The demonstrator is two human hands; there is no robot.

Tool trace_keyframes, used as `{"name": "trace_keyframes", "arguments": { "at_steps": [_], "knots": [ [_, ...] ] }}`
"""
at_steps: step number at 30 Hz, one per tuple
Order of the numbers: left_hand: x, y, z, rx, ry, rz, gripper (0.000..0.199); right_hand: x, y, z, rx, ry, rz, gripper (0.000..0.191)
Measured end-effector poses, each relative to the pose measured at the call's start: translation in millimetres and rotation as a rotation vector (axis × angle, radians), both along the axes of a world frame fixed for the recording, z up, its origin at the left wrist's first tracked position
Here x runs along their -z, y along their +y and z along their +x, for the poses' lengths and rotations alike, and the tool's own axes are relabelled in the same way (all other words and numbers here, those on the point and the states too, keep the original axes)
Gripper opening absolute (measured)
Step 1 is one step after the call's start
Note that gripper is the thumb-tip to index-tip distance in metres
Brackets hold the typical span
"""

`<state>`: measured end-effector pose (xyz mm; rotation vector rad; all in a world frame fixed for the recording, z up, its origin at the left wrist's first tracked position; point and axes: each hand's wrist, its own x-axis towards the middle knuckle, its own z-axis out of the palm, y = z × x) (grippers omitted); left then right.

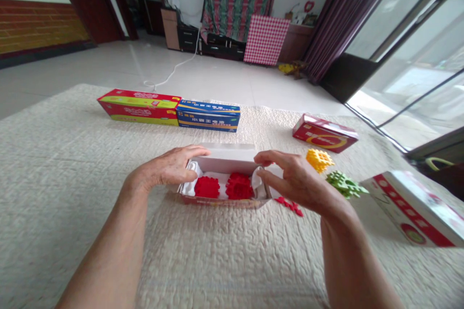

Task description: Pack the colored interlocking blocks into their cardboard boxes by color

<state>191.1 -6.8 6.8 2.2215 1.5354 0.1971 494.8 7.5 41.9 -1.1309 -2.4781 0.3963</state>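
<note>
An open cardboard box [224, 203] with a reddish front lies on the quilted cover, its pale lid flap [228, 147] folded back. Inside it, on white tissue [190, 181], sit two red plastic interlocking-block pieces, a left one [206, 187] and a right one [239, 187]. My left hand [170, 166] grips the box's left end, thumb at the tissue and fingers along the back edge. At the opposite end, my right hand [290, 176] is curled around the back corner, its thumb beside the tissue. Loose red pieces [290, 206] lie under my right wrist.
A red-and-green box [141, 108] and a blue box [208, 116] stand end to end beyond. Rightward are a dark red box [324, 133], yellow interlocking blocks [319, 160], green ones [346, 184] and a white-and-red box [416, 207]. The quilted cover [90, 178] lies beneath everything.
</note>
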Motion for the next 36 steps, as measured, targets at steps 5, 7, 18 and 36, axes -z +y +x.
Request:
{"name": "trace_keyframes", "arguments": {
  "at_steps": [5,7,18,36],
  "knots": [
    [-0.2,0,1,0.002,-0.006,0.004,0.071,30.8,42,39,0.257,-0.073,0.032,0.038],
    [2.0,1,-1,0.010,-0.011,0.011,0.071,49.2,56,51,0.287,-0.185,-0.033,0.047],
    [5.4,2,0,-0.011,-0.021,0.020,0.072,90.0,74,51,0.285,-0.251,-0.090,0.035],
    [4.8,1,-2,0.005,-0.167,0.035,0.067,10.9,-25,-75,-0.223,-0.021,-0.022,0.042]
  ]
}}
